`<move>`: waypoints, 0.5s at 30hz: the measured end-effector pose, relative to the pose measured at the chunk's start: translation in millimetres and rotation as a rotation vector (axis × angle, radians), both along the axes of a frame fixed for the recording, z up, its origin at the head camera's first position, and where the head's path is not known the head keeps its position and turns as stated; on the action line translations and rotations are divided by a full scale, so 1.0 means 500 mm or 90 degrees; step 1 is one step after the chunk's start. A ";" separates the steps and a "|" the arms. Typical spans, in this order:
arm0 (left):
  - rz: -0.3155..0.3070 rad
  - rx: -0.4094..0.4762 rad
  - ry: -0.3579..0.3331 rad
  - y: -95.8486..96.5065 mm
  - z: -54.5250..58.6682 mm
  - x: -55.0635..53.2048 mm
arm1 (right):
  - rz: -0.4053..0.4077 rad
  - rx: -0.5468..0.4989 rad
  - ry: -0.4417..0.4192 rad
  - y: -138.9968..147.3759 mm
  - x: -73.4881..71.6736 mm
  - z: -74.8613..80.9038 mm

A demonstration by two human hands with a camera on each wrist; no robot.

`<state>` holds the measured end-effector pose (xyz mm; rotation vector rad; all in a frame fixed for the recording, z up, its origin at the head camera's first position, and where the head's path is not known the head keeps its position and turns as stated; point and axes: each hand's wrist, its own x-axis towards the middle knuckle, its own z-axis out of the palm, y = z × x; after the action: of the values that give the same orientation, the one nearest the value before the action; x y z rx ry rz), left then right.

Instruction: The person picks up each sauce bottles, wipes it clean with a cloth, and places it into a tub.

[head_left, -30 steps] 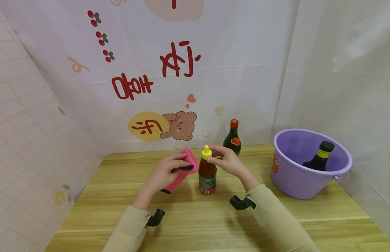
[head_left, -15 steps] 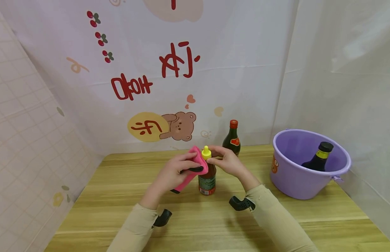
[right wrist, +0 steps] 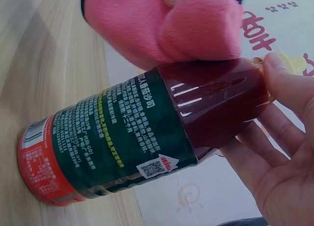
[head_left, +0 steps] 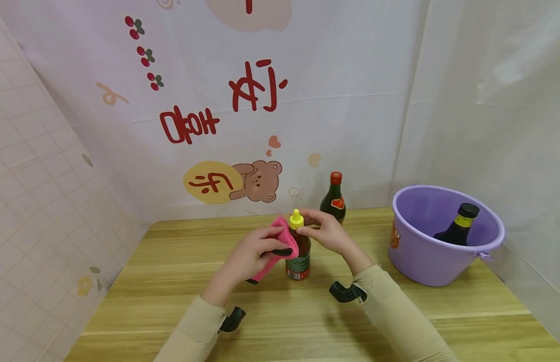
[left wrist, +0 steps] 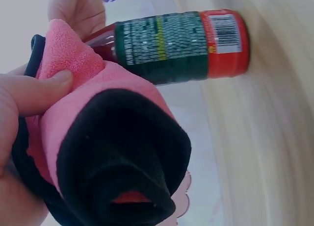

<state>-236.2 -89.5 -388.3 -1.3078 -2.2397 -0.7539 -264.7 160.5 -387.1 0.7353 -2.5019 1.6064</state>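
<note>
A ketchup bottle with a yellow cap and a green and red label stands upright on the wooden table. My right hand grips it at the neck, thumb and fingers just below the cap, as the right wrist view shows. From the left, my left hand pinches a folded pink cloth with black edging. In the right wrist view the pink cloth lies along the bottle's shoulder. Part of the bottle's left side is hidden behind the cloth.
Behind my right hand stands a dark green bottle with a red cap, near the back wall. A purple bucket is at the right, with a black-capped dark bottle leaning inside it. Printed white sheeting closes off the back.
My left hand has carried the cloth rightward onto the ketchup bottle, then slightly down along its side. The right hand keeps its grip at the neck, and the bottle stays in place.
</note>
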 end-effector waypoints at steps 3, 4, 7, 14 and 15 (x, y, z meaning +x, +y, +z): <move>0.000 -0.008 -0.002 -0.003 -0.010 0.004 | 0.000 0.003 -0.005 0.000 0.001 0.002; 0.001 -0.012 -0.003 -0.004 -0.013 0.005 | 0.000 0.005 -0.005 0.000 0.001 0.002; 0.004 -0.020 -0.007 -0.008 -0.022 0.008 | 0.000 0.008 -0.004 0.000 0.001 0.002; 0.009 -0.037 -0.012 -0.015 -0.043 0.011 | -0.003 0.011 0.004 -0.002 -0.001 0.000; 0.009 -0.039 -0.016 -0.016 -0.046 0.011 | -0.003 0.011 0.005 -0.002 -0.001 0.000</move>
<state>-230.9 -97.4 -411.3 -1.3156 -2.3064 -0.7059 -265.2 159.4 -387.2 0.7347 -2.5137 1.5795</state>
